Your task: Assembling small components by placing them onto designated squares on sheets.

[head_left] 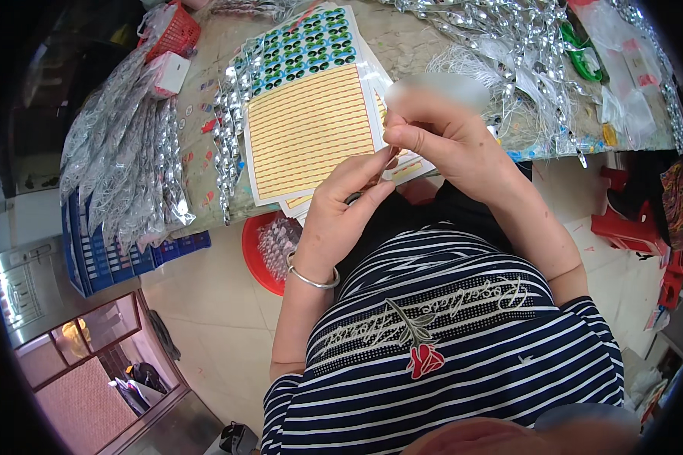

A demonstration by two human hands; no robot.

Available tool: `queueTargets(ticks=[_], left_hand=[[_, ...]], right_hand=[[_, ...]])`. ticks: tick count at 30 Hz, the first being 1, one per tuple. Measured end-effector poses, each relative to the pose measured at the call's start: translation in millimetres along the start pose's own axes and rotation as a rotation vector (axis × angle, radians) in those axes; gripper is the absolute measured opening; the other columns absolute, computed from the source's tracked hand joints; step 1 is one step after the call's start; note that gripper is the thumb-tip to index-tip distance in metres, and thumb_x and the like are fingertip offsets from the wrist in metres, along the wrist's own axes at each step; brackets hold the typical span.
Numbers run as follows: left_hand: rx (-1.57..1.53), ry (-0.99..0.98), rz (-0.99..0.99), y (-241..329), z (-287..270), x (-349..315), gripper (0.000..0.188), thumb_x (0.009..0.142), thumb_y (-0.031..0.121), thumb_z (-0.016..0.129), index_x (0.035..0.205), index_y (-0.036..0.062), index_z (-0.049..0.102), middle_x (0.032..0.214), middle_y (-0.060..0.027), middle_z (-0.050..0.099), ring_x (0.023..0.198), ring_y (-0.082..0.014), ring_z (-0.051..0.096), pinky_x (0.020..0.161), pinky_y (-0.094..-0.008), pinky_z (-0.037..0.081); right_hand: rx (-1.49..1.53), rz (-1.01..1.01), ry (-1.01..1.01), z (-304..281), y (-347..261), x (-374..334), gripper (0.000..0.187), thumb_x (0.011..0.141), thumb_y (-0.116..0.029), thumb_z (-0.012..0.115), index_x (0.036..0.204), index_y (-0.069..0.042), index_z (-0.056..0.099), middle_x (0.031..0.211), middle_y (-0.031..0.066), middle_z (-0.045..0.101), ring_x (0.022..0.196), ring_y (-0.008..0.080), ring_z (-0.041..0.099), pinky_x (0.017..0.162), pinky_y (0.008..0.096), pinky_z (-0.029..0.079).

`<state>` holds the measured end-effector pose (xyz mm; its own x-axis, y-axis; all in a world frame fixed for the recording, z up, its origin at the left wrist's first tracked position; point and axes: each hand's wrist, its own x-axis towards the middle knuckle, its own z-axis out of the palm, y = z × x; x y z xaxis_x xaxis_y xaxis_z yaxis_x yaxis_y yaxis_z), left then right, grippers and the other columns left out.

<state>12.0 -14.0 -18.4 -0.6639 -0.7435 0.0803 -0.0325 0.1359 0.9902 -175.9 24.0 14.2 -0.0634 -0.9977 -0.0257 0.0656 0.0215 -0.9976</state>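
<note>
Close together over the table's front edge, my left hand [341,205] and my right hand [444,140] meet at the fingertips. Between them is a small, thin, reddish strip-like piece [391,160], too small to name. The fingers of both hands are pinched shut on it. Just beyond my hands lies a stack of sticker sheets. Its top sheet [311,133] has rows of red wavy lines on yellow, and green-blue eye-like stickers [303,53] cover the far part. A blurred patch hides what lies just past my right hand.
Twisted silver foil strips lie in a bundle at left [129,144] and a heap at far right [501,45]. White strings [463,72] spread beside the heap. A red basket [176,32], white box [170,76] and green basket [582,57] stand around. Below sits a red basin [252,254].
</note>
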Motion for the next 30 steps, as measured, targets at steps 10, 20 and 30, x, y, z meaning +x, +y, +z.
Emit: queueTargets(ticks=[10,20,30], left_hand=[[-0.154,-0.164,-0.184,7,-6,0,0.044,0.085,-0.003,0.060,0.129,0.0002,0.052,0.117,-0.0115,0.061,0.097,-0.0143,0.060,0.089,-0.0277,0.048],[-0.339,-0.001,-0.234,10,-2,6,0.025,0.088,0.003,0.061,0.113,-0.0019,0.062,0.101,-0.0092,0.066,0.089,-0.0133,0.062,0.079,-0.0244,0.050],[-0.292,0.177,-0.260,21,0,0,0.009,0.086,0.006,0.066,0.093,0.0008,0.068,0.078,0.0005,0.063,0.068,-0.0048,0.053,0.060,-0.0172,0.042]], right_hand=[[-0.035,0.090,0.007,1,0,6,0.015,0.095,-0.018,0.054,0.094,-0.004,0.053,0.081,-0.0050,0.050,0.076,0.0027,0.047,0.069,0.0197,0.041],[-0.051,0.060,-0.089,9,-1,7,0.015,0.095,-0.019,0.054,0.094,-0.004,0.053,0.080,-0.0042,0.050,0.072,0.0023,0.046,0.061,0.0185,0.040],[-0.283,-0.087,-0.099,5,-8,-1,0.015,0.092,-0.015,0.058,0.099,-0.002,0.056,0.076,-0.0021,0.050,0.068,0.0039,0.047,0.058,0.0203,0.040]])
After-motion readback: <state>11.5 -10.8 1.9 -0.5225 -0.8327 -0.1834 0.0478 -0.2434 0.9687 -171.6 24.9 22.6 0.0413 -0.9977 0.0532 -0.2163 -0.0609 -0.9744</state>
